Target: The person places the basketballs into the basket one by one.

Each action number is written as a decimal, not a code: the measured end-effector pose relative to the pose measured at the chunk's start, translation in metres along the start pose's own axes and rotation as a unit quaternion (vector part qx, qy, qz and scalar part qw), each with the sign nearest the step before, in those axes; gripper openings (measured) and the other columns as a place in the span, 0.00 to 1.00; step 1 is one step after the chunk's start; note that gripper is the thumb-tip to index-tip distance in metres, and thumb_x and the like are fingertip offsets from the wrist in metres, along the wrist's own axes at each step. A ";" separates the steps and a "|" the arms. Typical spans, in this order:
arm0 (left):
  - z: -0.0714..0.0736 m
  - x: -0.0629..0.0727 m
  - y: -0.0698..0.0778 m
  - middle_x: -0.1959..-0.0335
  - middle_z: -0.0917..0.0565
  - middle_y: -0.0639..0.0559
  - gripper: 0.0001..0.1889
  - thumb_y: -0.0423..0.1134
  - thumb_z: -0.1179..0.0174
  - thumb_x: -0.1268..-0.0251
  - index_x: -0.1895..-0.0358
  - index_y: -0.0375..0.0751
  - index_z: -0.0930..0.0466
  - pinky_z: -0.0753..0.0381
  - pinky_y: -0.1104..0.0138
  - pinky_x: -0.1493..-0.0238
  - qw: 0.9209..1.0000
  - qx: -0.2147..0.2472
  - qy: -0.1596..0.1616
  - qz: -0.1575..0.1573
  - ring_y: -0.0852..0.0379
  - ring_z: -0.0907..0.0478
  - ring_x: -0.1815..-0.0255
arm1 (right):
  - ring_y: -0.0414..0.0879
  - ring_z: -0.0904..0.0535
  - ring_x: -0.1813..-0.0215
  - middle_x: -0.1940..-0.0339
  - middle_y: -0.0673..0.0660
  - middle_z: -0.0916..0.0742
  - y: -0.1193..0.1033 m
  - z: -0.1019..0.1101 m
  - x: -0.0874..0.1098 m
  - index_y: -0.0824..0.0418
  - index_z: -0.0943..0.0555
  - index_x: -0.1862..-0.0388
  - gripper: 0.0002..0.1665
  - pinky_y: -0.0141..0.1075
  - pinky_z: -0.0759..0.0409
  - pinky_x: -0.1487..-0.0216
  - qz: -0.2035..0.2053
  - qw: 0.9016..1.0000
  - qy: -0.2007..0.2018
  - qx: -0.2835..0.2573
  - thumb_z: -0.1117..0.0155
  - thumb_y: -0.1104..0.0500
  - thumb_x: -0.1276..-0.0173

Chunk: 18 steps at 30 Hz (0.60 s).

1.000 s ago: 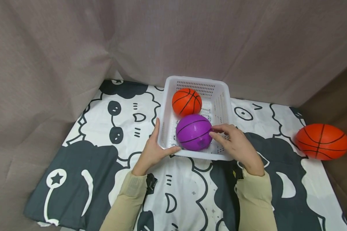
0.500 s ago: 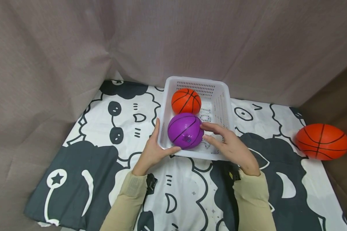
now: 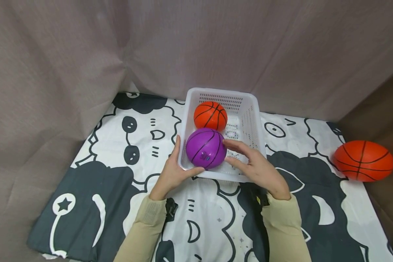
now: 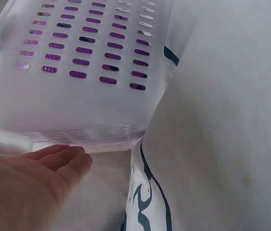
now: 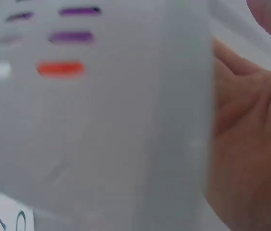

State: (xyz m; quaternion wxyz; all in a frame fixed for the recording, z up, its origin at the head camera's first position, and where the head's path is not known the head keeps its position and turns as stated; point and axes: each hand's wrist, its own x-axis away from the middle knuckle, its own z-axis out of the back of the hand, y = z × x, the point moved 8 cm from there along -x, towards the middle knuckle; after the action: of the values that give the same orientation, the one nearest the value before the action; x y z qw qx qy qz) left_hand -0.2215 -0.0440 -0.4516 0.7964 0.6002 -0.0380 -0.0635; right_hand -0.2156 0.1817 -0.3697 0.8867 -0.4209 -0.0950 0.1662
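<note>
A purple toy basketball (image 3: pixel 206 148) sits in the front left part of a white plastic basket (image 3: pixel 249 120). Just behind it in the basket is a small orange basketball (image 3: pixel 210 115). My left hand (image 3: pixel 173 173) holds the basket's front left corner, thumb along the front rim and fingers outside the left wall; the left wrist view shows those fingers (image 4: pixel 73 161) against the wall. Over the front right of the basket, my right hand (image 3: pixel 255 165) touches the purple ball's right side with its fingertips, not wrapped round it. In the right wrist view the basket wall partly hides this hand (image 5: pixel 251 130).
Another orange basketball (image 3: pixel 363 161) lies at the right edge of the surface. A black-and-white cartoon-print cloth (image 3: pixel 190 218) covers the surface. Brown fabric (image 3: pixel 196 43) rises behind the basket and along both sides.
The purple ball has rolled left inside the basket, its markings turned. My right hand has moved left with it. The left hand has stayed at the basket corner.
</note>
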 end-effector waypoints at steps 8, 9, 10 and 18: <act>0.000 0.000 0.001 0.22 0.56 0.63 0.69 0.64 0.23 0.64 0.23 0.68 0.69 0.46 0.49 0.30 1.000 0.004 -0.003 -0.002 0.55 0.51 0.24 | 0.49 0.29 0.36 0.34 0.50 0.23 0.005 0.069 0.027 0.47 0.30 0.30 0.27 0.46 0.30 0.38 0.024 0.981 0.189 0.023 0.40 0.53 0.27; 0.000 0.000 0.000 0.22 0.56 0.63 0.69 0.64 0.23 0.64 0.22 0.66 0.68 0.45 0.50 0.30 1.000 0.003 -0.002 -0.002 0.55 0.51 0.24 | 0.47 0.29 0.36 0.34 0.50 0.24 0.008 0.081 0.033 0.48 0.30 0.30 0.27 0.42 0.31 0.37 0.024 0.974 0.222 0.032 0.40 0.54 0.27; 0.000 0.000 0.001 0.22 0.56 0.63 0.69 0.64 0.23 0.64 0.22 0.64 0.68 0.45 0.50 0.30 1.000 0.002 -0.001 -0.003 0.54 0.51 0.24 | 0.45 0.29 0.36 0.34 0.50 0.24 0.011 0.092 0.039 0.48 0.29 0.30 0.27 0.37 0.31 0.37 0.021 0.966 0.256 0.036 0.40 0.54 0.27; 0.000 0.000 0.000 0.22 0.52 0.63 0.69 0.62 0.22 0.63 0.22 0.64 0.68 0.39 0.49 0.33 1.000 0.013 0.000 -0.008 0.51 0.41 0.28 | 0.41 0.35 0.32 0.33 0.46 0.28 0.062 0.168 0.109 0.45 0.30 0.30 0.28 0.34 0.37 0.33 -0.119 0.859 0.498 0.006 0.40 0.54 0.28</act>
State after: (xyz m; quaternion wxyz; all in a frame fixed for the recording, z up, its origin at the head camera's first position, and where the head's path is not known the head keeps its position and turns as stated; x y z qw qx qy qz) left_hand -0.2215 -0.0437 -0.4517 0.7882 0.6106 -0.0344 -0.0690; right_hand -0.1800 0.3794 -0.3093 0.8310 -0.4278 0.3114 -0.1719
